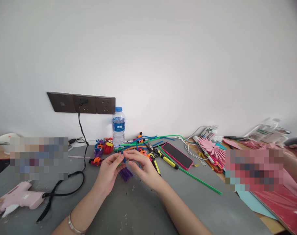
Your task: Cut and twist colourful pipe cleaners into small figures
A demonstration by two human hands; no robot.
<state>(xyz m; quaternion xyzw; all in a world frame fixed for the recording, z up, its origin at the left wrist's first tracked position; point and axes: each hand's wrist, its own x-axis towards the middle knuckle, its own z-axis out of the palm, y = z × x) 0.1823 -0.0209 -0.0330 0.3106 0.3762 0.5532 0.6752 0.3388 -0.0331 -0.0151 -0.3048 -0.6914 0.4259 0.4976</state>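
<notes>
My left hand (111, 171) pinches a small piece of blue pipe cleaner (124, 159) between thumb and fingers. From the other side, my right hand (143, 168) meets it with curled fingers at the same blue piece, its thumb lower down. Fingers hide most of what is held. Just beneath them shows a bundle of purple pipe cleaners (126, 174); whether it joins the blue piece I cannot tell. Behind the hands are small fuzzy figures, a red one (108, 145) and a purple one (99, 148), and loose green pipe cleaners (171, 136).
Yellow-handled pliers (168, 160) and a pink-cased phone (177, 155) lie right of my hands. A water bottle (118, 127) stands against the wall. At left is a pink glue gun (28, 195) with a black cord (83, 182). Pink paper (212, 147) and another person's arm (294, 163) are at right.
</notes>
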